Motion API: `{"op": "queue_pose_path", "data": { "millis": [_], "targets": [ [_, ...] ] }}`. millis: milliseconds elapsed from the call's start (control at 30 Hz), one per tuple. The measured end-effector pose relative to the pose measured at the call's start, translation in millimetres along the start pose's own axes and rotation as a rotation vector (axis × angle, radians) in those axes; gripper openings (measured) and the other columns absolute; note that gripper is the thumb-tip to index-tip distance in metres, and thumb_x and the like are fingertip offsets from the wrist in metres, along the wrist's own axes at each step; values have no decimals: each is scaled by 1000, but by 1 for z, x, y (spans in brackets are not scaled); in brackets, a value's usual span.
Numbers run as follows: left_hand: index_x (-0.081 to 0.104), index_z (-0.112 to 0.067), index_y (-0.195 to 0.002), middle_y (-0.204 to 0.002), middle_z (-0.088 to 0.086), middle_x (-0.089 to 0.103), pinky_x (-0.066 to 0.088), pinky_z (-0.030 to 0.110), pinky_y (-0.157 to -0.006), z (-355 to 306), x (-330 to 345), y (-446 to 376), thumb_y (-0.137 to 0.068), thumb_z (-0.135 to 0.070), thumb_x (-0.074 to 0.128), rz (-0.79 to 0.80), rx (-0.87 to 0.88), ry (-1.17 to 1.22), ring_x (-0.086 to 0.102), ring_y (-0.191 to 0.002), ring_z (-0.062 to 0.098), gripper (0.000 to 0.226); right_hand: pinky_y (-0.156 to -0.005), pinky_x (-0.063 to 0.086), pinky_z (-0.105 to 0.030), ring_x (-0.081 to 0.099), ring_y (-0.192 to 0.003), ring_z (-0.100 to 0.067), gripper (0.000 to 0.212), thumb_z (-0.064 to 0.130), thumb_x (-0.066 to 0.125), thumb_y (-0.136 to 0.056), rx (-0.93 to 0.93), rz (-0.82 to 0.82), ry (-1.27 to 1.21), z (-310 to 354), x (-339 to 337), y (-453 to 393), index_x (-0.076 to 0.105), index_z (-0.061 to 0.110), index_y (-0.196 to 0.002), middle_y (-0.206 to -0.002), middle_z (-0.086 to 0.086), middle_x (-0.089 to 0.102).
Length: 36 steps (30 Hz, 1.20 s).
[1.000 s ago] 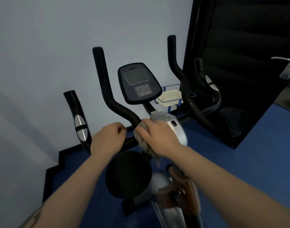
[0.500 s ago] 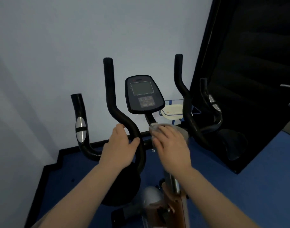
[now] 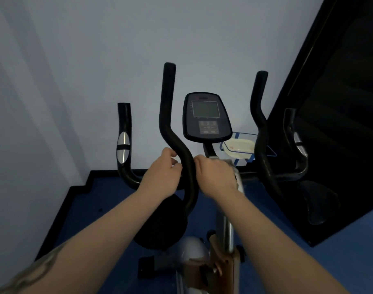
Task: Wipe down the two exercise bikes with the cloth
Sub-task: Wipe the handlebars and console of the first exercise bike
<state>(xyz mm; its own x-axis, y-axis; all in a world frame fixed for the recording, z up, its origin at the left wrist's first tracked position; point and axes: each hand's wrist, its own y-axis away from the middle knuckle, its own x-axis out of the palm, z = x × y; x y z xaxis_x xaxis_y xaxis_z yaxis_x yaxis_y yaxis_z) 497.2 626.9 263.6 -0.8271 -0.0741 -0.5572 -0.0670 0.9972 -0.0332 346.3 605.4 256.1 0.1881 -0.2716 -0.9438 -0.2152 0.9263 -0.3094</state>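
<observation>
One cloth, pale grey, mostly hidden under the right hand; only a strip shows along the hand's outer edge, by the top of the bike post. Right hand lies over the cloth with fingers curled down on it, just right of the inner left bar. Left hand sits just left of that same bar, fingers curled toward it at the bend; whether they close round it or only touch is hard to tell.

One bike in view. Four black bars counted: two tall inner ones, left and right, and two shorter outer grips, left and right, each with a silver sensor patch. One console between the inner bars, screen dark, buttons too blurred to read. One black round part below the left hand, partly covered by the forearm. Bike base cut off at the bottom edge.

Behind the console, one pale tray on the floor by a blue-edged clear panel, partly blocked by the right bar. Blue floor, pale wall, dark panel at right, cut off by the frame.
</observation>
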Motion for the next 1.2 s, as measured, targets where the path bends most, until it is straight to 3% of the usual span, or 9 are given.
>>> {"op": "queue_pose_path", "data": {
  "millis": [167, 267, 400, 533, 667, 867, 967, 1100, 1200],
  "targets": [
    [54, -26, -116, -109, -10, 59, 43, 21, -71, 1, -10, 2, -97, -15, 45, -103, 26, 116, 56, -86, 3, 24, -67, 33, -28, 66, -88, -21, 30, 20, 39, -101, 198, -191, -253, 21, 3, 36, 62, 21, -121, -95, -2, 72],
    [59, -30, -109, -107, -15, 62, 45, 24, -76, 6, -31, 1, -94, -15, 48, -188, 167, -25, 58, -90, 3, 24, -78, 46, -30, 65, -95, -17, 35, 26, 33, -104, 375, -252, -573, 17, -12, 37, 63, 28, -121, -95, 8, 70],
    [69, -19, -100, -93, -4, 69, 33, 38, -113, 29, -56, -10, -92, -8, 50, -333, 308, -336, 60, -96, 17, 24, -88, 42, -10, 51, -108, 15, 34, 34, 34, -104, 298, -293, -1051, 37, -22, 16, 53, 36, -132, -117, 27, 58],
    [73, -20, -84, -84, -7, 69, 13, 38, -120, 51, -48, -12, -83, -3, 56, -368, 427, -602, 60, -99, 16, 24, -117, 22, -29, 15, -146, -5, 54, 30, 39, -104, 4, 11, -732, 48, -2, 22, 17, 33, -153, -160, 11, 18],
    [70, -22, -76, -76, -9, 66, 16, 34, -118, 54, -44, -17, -81, -14, 44, -457, 453, -564, 59, -91, 14, 28, -112, -3, -9, 0, -148, -8, 60, 17, 47, -101, -169, -49, -438, 39, 12, 29, 19, 28, -153, -160, 15, -2],
    [71, -21, -71, -72, -7, 65, 22, 41, -116, 54, -44, -14, -83, -14, 45, -414, 441, -632, 59, -91, 18, 29, -115, 16, -13, 18, -142, 6, 60, 12, 50, -100, -39, -86, -790, 43, 6, 25, 23, 37, -146, -158, 17, 19],
    [70, -21, -70, -72, -7, 65, 22, 41, -116, 53, -45, -12, -83, -15, 47, -405, 432, -632, 59, -91, 17, 28, -117, 19, -19, 23, -142, 4, 59, 0, 55, -95, -145, -94, -786, 38, 9, 52, 39, 27, -145, -153, 17, 31],
    [70, -20, -71, -72, -6, 65, 23, 41, -116, 50, -45, -12, -83, -17, 44, -420, 430, -593, 59, -89, 17, 29, -110, 34, -19, 38, -129, 13, 46, 16, 52, -98, -186, -79, -880, 34, -14, 22, 45, 34, -140, -139, 25, 45],
    [68, -15, -70, -71, -1, 65, 29, 43, -112, 52, -48, -10, -83, -25, 39, -400, 478, -595, 63, -86, 22, 34, -99, 46, -20, 52, -119, 5, 48, 22, 58, -96, -145, 144, -1101, 64, -22, 0, 45, 35, -140, -133, 16, 55]
  ]
}}
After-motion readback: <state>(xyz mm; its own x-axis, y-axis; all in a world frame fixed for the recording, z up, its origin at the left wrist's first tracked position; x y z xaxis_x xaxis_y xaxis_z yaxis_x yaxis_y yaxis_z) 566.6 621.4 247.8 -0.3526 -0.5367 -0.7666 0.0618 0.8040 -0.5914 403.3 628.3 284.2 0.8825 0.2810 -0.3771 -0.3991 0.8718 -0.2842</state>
